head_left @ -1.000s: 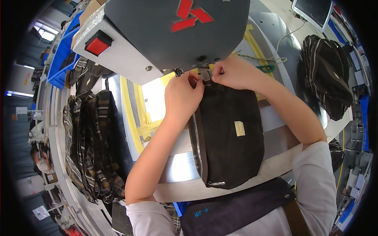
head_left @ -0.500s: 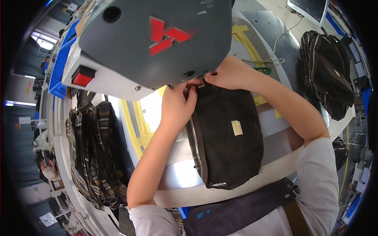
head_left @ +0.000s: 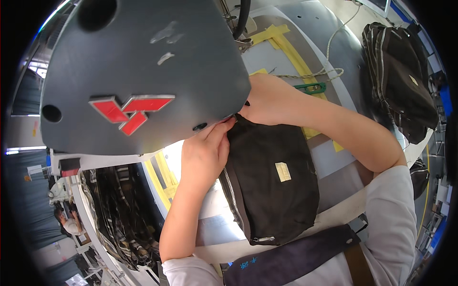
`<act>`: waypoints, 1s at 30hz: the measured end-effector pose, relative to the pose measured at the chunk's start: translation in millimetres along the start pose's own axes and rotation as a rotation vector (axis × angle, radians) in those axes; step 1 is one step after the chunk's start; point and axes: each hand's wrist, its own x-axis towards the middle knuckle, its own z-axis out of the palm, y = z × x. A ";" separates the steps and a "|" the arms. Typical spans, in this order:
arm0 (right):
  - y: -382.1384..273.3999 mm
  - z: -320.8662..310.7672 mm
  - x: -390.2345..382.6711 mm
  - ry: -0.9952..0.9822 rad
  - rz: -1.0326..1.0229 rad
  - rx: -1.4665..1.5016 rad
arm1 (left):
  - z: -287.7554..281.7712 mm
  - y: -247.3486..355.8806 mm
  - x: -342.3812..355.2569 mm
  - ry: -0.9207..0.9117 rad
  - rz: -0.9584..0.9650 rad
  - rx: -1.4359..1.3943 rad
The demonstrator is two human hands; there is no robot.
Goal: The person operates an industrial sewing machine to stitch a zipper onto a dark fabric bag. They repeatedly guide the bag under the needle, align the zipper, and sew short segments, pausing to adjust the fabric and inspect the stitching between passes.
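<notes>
A black fabric bag (head_left: 269, 200) with a long silver zipper and a pale label lies below a large grey machine head (head_left: 186, 62) with a red emblem. At the bag's top end, my left hand (head_left: 204, 157) has its fingers closed together, with their tips at the edge of the machine head; what they grip is hidden. Close beside it on the right, my right hand (head_left: 269, 102) is curled over the top of the bag, its fingertips tucked out of sight behind the machine head.
Yellow-taped plates (head_left: 281, 43) surround the machine, with a cord and a green part (head_left: 312, 88) at right. Plaid and black fabric (head_left: 119, 209) is piled at left; more black bags (head_left: 398, 86) lie at right. A person (head_left: 69, 219) works in the left background.
The view has shifted, so the machine head covers much more of the upper left. Both hands appear lower in the picture, and their fingertips are more hidden under the head.
</notes>
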 end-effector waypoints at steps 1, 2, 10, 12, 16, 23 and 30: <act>-0.3 -0.3 0.3 -0.023 0.018 -0.007 | -0.7 2.2 0.6 -0.007 0.013 0.041; 0.5 1.0 -0.5 0.013 0.002 0.006 | -1.0 4.8 1.0 -0.014 0.026 0.082; 4.2 12.6 -4.6 0.170 -0.111 0.001 | -2.8 7.1 0.6 -0.013 0.072 0.160; 4.7 12.8 -4.3 0.163 -0.104 0.013 | -2.8 3.8 -0.7 -0.002 0.078 0.146; 5.6 11.4 -4.9 0.138 -0.082 0.086 | 0.2 1.4 -1.7 0.025 0.068 0.103; -0.5 10.2 -9.6 0.180 -0.089 -0.067 | -0.7 4.4 -2.0 0.017 0.077 0.160; 10.7 16.5 0.7 0.188 -0.030 0.093 | 0.1 3.2 -3.2 0.034 0.086 0.161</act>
